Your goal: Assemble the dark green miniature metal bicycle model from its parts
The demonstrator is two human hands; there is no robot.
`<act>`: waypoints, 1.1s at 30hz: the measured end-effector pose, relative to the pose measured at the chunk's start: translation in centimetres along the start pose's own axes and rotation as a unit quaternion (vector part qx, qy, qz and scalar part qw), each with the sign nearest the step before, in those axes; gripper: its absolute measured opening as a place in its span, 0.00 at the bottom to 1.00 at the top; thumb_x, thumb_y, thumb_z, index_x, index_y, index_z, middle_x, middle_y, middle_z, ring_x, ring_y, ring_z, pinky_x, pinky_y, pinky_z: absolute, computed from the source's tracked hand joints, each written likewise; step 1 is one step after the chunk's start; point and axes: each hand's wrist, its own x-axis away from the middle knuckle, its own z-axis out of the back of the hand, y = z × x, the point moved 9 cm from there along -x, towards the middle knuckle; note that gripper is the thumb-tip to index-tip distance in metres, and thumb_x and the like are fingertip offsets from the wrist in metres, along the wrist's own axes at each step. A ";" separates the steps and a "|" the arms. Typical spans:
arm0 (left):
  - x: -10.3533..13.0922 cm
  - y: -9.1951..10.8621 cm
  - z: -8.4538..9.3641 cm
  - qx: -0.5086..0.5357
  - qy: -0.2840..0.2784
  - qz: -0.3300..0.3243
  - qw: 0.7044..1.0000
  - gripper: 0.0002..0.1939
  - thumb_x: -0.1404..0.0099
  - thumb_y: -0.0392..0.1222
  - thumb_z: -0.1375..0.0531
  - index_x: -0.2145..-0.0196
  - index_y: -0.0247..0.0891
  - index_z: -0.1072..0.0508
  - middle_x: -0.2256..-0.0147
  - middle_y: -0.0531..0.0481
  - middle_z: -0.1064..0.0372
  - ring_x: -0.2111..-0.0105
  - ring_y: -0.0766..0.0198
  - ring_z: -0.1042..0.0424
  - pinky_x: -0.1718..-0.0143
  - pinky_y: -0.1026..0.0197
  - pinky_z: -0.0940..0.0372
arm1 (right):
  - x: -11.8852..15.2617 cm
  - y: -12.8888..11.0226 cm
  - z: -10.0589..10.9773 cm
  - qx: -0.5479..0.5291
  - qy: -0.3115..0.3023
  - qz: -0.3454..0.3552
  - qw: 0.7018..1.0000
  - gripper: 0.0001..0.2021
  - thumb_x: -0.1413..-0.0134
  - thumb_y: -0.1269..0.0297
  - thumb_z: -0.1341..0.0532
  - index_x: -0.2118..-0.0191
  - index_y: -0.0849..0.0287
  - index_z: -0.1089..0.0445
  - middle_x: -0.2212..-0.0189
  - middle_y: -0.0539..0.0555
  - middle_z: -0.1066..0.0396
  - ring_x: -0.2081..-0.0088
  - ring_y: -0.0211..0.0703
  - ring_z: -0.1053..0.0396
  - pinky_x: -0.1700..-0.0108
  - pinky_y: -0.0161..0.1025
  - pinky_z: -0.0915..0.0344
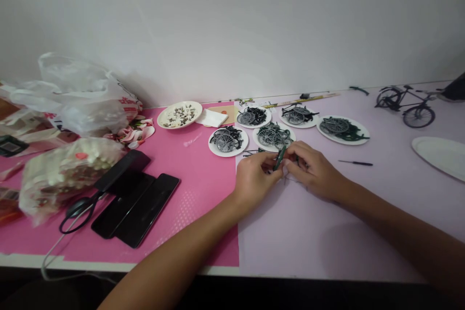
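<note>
My left hand [254,177] is closed, pinching a small dark green part [279,158] that looks like a plastic model bicycle piece. My right hand [314,170] is closed against it, its fingertips meeting the left ones. A dark bit shows among the right fingers, too hidden to name. Just beyond my hands, a white plate [256,143] bears grey spoked wheels [268,136] and green parts. On a plate to its left lie grey wheels [225,142] with black parts. A thin screwdriver [356,162] lies right of my right hand.
More plates of parts stand behind, with green pieces [350,131] on one. A model bicycle [409,101] stands back right, near a white plate [441,155]. Left are a bowl of small pieces [181,115], black phone-like devices [147,210], a cable and plastic bags [87,97].
</note>
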 end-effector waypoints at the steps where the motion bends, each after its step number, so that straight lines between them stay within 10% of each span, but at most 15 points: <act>1: 0.0 0.0 0.0 -0.004 0.002 -0.002 1.000 0.12 0.40 0.33 0.33 0.58 0.39 0.17 0.63 0.49 0.17 0.65 0.60 0.19 0.63 0.62 0.27 | 0.0 0.0 0.0 0.001 -0.001 -0.003 1.000 0.05 0.32 0.63 0.43 0.62 0.53 0.33 0.65 0.52 0.34 0.66 0.45 0.37 0.65 0.42 0.40; 33: 0.0 0.4 0.2 -0.025 0.015 -0.044 0.999 0.13 0.38 0.34 0.32 0.55 0.38 0.17 0.65 0.48 0.18 0.67 0.61 0.20 0.63 0.62 0.26 | 0.1 1.0 -1.2 -0.046 -0.011 -0.050 0.998 0.14 0.25 0.57 0.50 0.66 0.53 0.40 0.69 0.51 0.37 0.67 0.46 0.38 0.64 0.42 0.40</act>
